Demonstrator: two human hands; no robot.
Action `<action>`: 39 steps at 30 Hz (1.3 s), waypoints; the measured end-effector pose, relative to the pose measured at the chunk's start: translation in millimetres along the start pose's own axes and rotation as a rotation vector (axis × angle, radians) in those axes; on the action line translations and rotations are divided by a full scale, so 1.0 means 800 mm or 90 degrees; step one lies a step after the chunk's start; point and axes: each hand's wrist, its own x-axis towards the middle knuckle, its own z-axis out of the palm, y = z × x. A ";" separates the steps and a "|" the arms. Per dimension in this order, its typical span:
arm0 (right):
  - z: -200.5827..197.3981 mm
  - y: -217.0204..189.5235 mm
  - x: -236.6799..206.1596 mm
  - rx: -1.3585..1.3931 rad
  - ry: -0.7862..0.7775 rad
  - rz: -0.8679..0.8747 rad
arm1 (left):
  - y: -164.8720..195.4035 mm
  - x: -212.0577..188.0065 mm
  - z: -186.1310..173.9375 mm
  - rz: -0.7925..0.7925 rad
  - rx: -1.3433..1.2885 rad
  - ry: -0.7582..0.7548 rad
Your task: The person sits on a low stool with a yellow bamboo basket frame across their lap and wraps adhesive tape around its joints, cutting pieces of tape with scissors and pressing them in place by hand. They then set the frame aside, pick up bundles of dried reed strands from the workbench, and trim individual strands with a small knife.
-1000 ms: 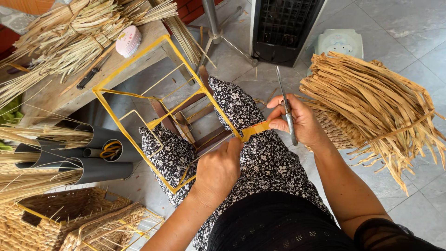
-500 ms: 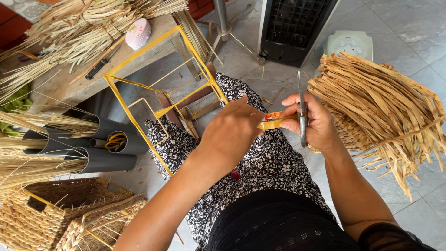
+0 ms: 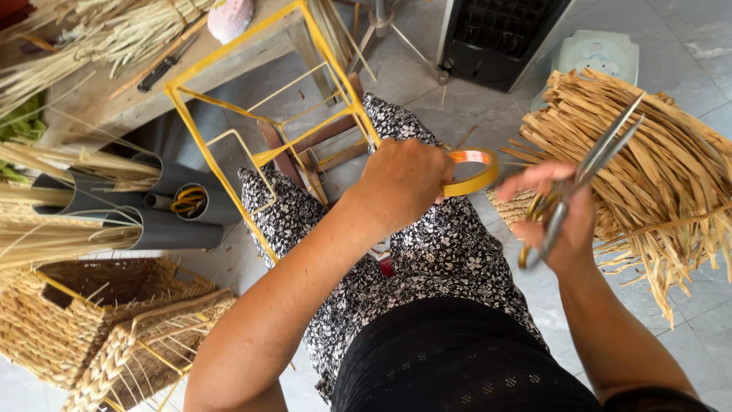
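My left hand (image 3: 400, 183) grips a roll of yellow tape (image 3: 471, 172) over my lap, close to the corner of a yellow wire frame (image 3: 252, 80) that leans against my knees. My right hand (image 3: 557, 221) holds a pair of metal scissors (image 3: 587, 175) with yellow-lined handles, blades pointing up and to the right. The fingertips of that hand reach toward the tape roll. Just behind the scissors lies a big bundle of dried straw strips (image 3: 648, 160).
Woven baskets (image 3: 107, 328) stand at lower left, grey pipes (image 3: 137, 206) above them. A wooden bench (image 3: 99, 84) with dried reeds and a pink object (image 3: 230, 17) is at upper left. A black fan base (image 3: 496, 38) and a pale plastic device (image 3: 595, 53) sit on the tiled floor.
My left hand has come up from the frame on my lap and taken the tape roll. My right hand has lowered and tilted the scissors, blades now slanting right.
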 end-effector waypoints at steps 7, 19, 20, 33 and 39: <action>0.037 0.014 -0.087 0.062 -0.335 0.354 | -0.020 0.005 -0.009 -0.007 -0.145 -0.014; 0.063 0.029 -0.053 0.098 -0.305 0.384 | -0.025 0.005 -0.005 0.008 -0.155 0.010; 0.063 0.030 -0.052 0.095 -0.305 0.385 | -0.025 0.005 -0.004 0.006 -0.151 0.011; 0.066 0.033 -0.048 -0.003 -0.098 0.291 | -0.044 -0.012 -0.017 0.030 -0.662 0.257; 0.093 -0.001 -0.007 -0.107 0.053 0.002 | -0.094 -0.097 -0.050 0.015 -0.748 0.571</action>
